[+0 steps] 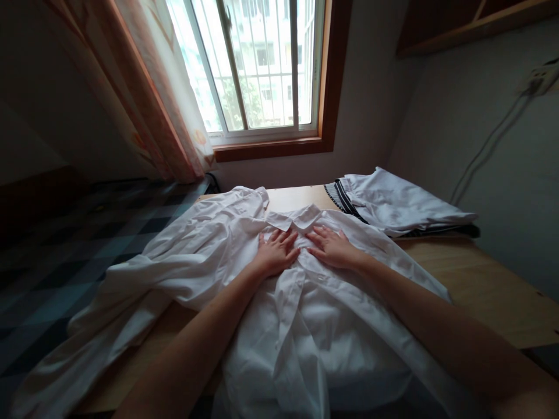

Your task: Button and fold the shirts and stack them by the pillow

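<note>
A white collared shirt (323, 314) lies front up across a wooden table, its collar (301, 216) toward the window and its lower part reaching the near edge. My left hand (278, 251) rests flat on the chest just below the collar, fingers spread. On the other side of the button placket (286, 297) my right hand (332, 247) lies flat too, its fingers stretched out. Both palms press on the cloth without gripping it. More rumpled white cloth (187, 262) spreads to the left; whether it is all the same shirt I cannot tell.
Folded white clothing (402, 201) with dark striped edging lies at the table's far right. The wooden table (489, 291) shows bare on the right. A checked cloth surface (109, 233) adjoins it on the left. Behind are a curtain (148, 87), a window (262, 70) and a hanging cable (484, 145).
</note>
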The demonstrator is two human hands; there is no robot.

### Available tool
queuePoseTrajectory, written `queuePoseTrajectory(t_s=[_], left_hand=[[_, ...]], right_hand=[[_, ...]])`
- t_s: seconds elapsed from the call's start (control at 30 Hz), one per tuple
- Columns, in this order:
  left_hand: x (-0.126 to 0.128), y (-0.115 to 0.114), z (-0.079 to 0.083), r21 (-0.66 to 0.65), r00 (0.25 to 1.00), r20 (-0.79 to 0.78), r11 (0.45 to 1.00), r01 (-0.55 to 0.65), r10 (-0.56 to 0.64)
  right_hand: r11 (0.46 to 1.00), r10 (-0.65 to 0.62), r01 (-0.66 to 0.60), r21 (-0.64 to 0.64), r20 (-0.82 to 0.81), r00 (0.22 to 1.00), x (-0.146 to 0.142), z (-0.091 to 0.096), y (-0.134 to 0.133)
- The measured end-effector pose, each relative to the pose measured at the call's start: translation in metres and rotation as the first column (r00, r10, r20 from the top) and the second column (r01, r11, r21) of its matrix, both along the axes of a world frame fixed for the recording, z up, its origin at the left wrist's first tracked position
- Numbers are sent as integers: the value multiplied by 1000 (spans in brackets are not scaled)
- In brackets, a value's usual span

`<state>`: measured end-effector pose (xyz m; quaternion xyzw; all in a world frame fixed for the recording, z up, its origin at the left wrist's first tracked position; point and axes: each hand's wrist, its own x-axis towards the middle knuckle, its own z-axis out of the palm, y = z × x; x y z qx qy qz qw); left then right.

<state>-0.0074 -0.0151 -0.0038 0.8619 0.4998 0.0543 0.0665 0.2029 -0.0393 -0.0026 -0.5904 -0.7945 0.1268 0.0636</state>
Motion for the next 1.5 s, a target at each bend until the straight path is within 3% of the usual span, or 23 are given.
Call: queuePoseTrajectory(t_s=[0.17, 0.37, 0.53, 0.67, 0.77, 0.93, 1.0, 1.23, 1.5], left_hand=[[-7, 0, 3, 4, 999, -45, 1000, -7, 7], [-27, 5, -3, 76, 999, -22, 996, 46, -44], [-29, 6, -5, 217, 987, 9, 964, -157, 158], [-28, 9, 0, 130, 968, -77, 965, -229, 240], [-29, 12, 5, 121, 964, -124, 968, -219, 233], [-29, 20, 12, 304, 986, -127, 950, -66, 109], [-28, 25, 12, 335, 986, -131, 940, -59, 108], [-28, 36, 0, 238, 969, -46, 945, -225, 243], [-30, 37, -3, 167, 954, -59, 945, -282, 295]], right_hand=[[1000, -11, 12, -8, 57, 998, 14, -4, 0], [987, -142, 135, 84, 84, 986, 29, -18, 4], [981, -165, 156, 114, 82, 983, 32, -23, 7], [980, -152, 141, 137, 74, 986, 26, -16, 11], [969, -167, 146, 200, 93, 981, 18, -11, 21], [937, -199, 183, 299, 26, 980, 7, -17, 41], [926, -209, 210, 313, -37, 977, 7, -21, 47], [941, -238, 257, 219, -111, 965, 12, -18, 60], [930, -264, 257, 261, -11, 965, 9, -25, 71]])
